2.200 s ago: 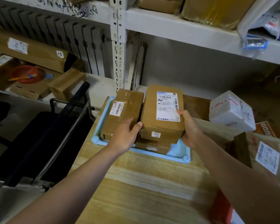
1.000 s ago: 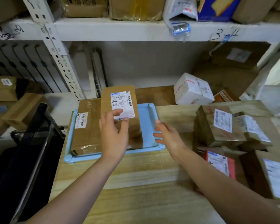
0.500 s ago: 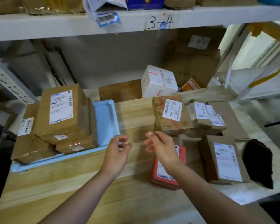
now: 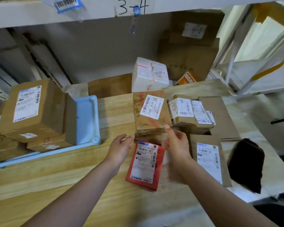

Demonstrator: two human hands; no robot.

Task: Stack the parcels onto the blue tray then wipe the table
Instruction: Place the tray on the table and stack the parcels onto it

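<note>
View: head camera, looking down over the worktop [image 4: 56, 181] (the only view supplied).
Change, hands: the left hand [image 4: 120, 149] and right hand [image 4: 177, 143] have come off the stack on the blue tray [image 4: 87, 122], which they were setting down and squaring moments ago. They are now at the loose pile to the right.
Change, stack: the top brown parcel [image 4: 31, 107] stays where it was set, lying on the lower tray parcel [image 4: 46, 143].
Meaning for task: in my judgement one placement is finished and the next pick is starting. Wiping has not begun.
Left hand: fingers released, holding nothing, just beside the near left corner of the centre brown parcel [image 4: 152, 112].
Right hand: fingers released and spread (blurred). One fingertip is at that parcel's near right corner, but I cannot tell whether it touches.
Blue tray position: left part of the worktop, with its right strip bare.
Count, parcels on tray: three, all brown, namely the top one, the lower one and the left tray parcel [image 4: 2, 149].
Count, parcels still on worktop: four plainly seen.
- centre brown parcel
- red parcel [image 4: 145, 164]
- small multi-label parcel [image 4: 187, 112] (possibly two pressed together)
- flat brown parcel [image 4: 208, 159]
Count, elsewhere: one white parcel [image 4: 149, 74] beyond the far edge, and one dark cloth [image 4: 246, 164] at the right edge.
</note>
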